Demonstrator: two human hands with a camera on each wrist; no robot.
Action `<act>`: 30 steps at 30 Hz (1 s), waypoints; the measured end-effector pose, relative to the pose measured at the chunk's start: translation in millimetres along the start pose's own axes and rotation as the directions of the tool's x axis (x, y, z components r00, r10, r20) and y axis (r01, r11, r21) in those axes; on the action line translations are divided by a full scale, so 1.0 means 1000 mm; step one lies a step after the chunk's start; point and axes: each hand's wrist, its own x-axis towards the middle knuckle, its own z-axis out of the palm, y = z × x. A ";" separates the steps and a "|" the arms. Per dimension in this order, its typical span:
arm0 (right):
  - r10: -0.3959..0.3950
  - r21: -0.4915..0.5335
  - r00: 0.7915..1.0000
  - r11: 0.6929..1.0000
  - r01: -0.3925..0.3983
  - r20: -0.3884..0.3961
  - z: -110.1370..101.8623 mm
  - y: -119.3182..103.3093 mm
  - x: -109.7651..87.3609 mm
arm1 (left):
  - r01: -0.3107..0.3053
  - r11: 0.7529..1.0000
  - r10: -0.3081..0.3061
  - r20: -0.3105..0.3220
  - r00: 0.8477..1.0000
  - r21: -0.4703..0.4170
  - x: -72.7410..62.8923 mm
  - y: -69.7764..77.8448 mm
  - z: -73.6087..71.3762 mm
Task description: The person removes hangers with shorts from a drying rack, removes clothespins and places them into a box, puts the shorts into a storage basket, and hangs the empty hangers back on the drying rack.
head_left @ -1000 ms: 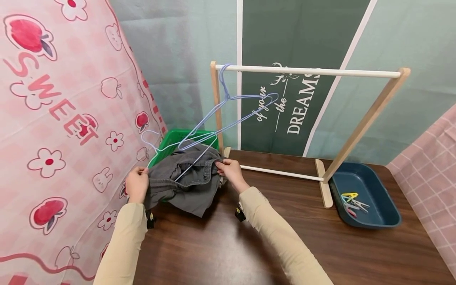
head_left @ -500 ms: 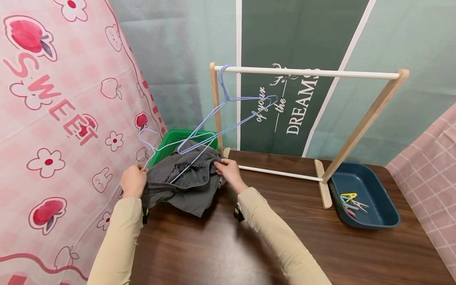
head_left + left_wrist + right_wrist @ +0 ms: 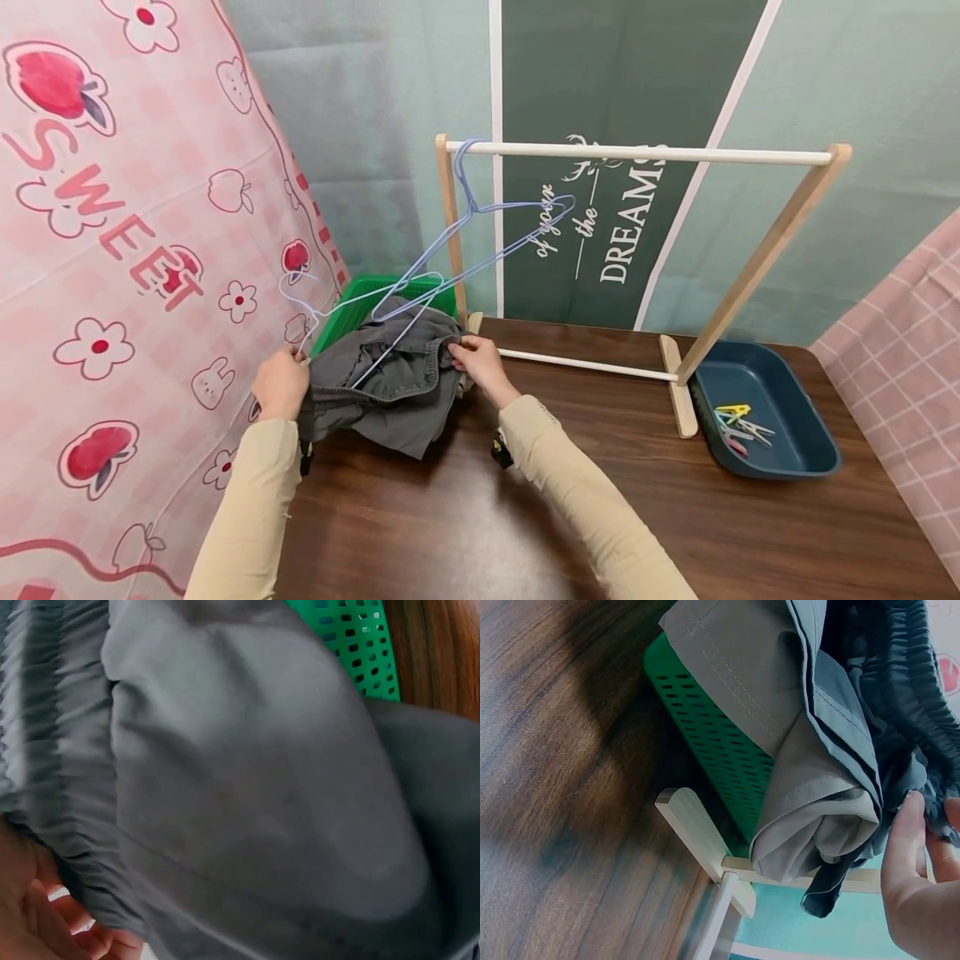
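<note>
Dark grey shorts with an elastic waistband lie bunched over the green basket. At the left end of the waistband, my left hand grips the cloth, its fingers partly out of sight in the left wrist view. My right hand pinches the waistband's right end between thumb and fingers. A pale blue wire hanger slants into the waist opening, its hook up at the left. One hanger arm runs down to my left hand; whether that hand also holds it, I cannot tell.
Pale blue hangers hang from the left end of a rack's white rail, just above the shorts. A dark blue tub with several clothespins stands at the right. Pink printed cloth borders the left side.
My left hand has shifted slightly left with the waistband's left end. The loose hanger has slid left and lower into the waist. My right hand keeps its hold.
</note>
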 end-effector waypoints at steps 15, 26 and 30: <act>-0.031 0.011 0.996 0.999 0.030 0.085 -0.010 -0.016 -0.004 | -0.213 0.977 0.212 -0.050 0.976 -0.021 0.006 0.022 -0.019; -0.064 -0.027 0.997 0.998 0.062 -0.050 -0.054 -0.006 0.012 | -0.226 0.967 0.213 -0.114 0.970 -0.118 0.010 0.038 -0.014; -0.121 -0.038 0.975 0.993 0.116 -0.184 -0.088 -0.011 0.015 | -0.216 0.948 0.182 -0.158 0.971 -0.232 0.011 0.042 -0.011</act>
